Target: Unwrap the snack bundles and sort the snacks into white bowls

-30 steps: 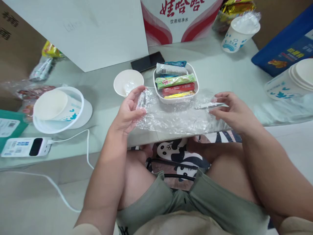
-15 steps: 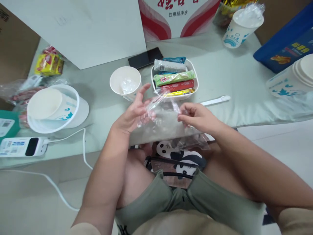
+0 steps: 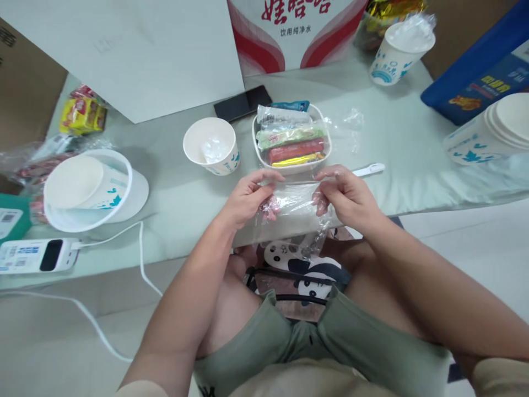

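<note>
Tub (image 3: 329, 148) of white, round-cornered make sits on the counter (image 3: 388, 127), filled with slim wrapped sticks: blue at the back, then silvery white, green, red and yellow. To its left, a paper cup (image 3: 228, 162) holds crumpled clear plastic (image 3: 214, 149). Farther left, a round white bowl (image 3: 139, 198) carries another cup (image 3: 72, 184) tipped on its side. At the back right stands a cup (image 3: 392, 60) topped with crinkled clear plastic; nested cups (image 3: 471, 146) lean nearby.

Just in front of the tub, glossy, wrinkled transparent film (image 3: 295, 196) spans between the hands, its lower part hanging past the counter's edge. The left hand (image 3: 251, 197) and right hand (image 3: 345, 194) each have the grip pinched together on it. A slim, smooth white handle (image 3: 372, 170) lies near the right hand. Soft pale-green cloth covers the counter.
</note>
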A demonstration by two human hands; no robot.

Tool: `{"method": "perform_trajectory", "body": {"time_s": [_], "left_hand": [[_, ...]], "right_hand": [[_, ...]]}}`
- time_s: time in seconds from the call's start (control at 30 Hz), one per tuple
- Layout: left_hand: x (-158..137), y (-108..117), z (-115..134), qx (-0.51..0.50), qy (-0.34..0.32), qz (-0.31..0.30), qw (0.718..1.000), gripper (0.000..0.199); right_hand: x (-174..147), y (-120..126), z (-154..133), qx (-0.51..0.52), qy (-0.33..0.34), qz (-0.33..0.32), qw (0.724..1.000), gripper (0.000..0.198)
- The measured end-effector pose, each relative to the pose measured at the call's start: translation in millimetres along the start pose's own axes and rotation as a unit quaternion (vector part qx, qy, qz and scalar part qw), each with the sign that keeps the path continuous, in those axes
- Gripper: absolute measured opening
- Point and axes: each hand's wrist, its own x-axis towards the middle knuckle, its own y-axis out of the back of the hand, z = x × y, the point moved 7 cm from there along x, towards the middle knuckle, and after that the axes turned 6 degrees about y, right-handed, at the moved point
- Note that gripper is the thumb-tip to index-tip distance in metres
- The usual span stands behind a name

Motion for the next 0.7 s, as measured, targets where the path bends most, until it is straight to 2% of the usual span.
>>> {"method": "perform_trajectory", "body": {"time_s": [0.1, 0.23, 0.37, 0.43, 0.5, 0.6, 0.63, 0.7], "left_hand": [[-1.9, 5.0, 3.3, -0.042, -0.017, 0.007, 0.999, 0.015], [0.9, 8.3, 6.5, -0.068, -0.034, 0.006, 0.997, 0.015], [4.4, 13.7, 7.2, -0.045, -0.041, 0.034, 0.998, 0.044], [4.4, 16.0, 6.4, 0.013, -0.043, 0.060, 0.997, 0.049], [3.5, 15.0, 6.3, 0.078, -0.052, 0.069, 0.993, 0.036], [2.5, 9.6, 4.6, 0.100, -0.065, 0.040, 0.992, 0.028], [2.3, 9.2, 4.9, 0.082, -0.075, 0.033, 0.993, 0.029], [1.8, 11.2, 7.7, 0.033, -0.112, 0.026, 0.993, 0.036]], "right_hand": [[-0.4, 5.6, -11.3, -0.014, 0.066, 0.003, 0.998, 0.015], [-4.3, 6.1, -28.7, -0.099, 0.164, -0.051, 0.980, 0.023], [-8.5, 6.2, -34.2, -0.167, 0.203, -0.078, 0.962, 0.030], [-9.3, 2.6, -32.5, -0.177, 0.195, -0.097, 0.960, 0.028], [-8.5, -0.5, -28.8, -0.180, 0.172, -0.097, 0.964, 0.026], [-4.6, 4.6, -19.0, -0.173, 0.112, -0.020, 0.978, 0.007], [-3.4, 8.3, -14.2, -0.151, 0.085, 0.016, 0.985, 0.015], [-1.8, 12.7, -1.6, -0.074, 0.016, 0.059, 0.995, 0.052]]}}
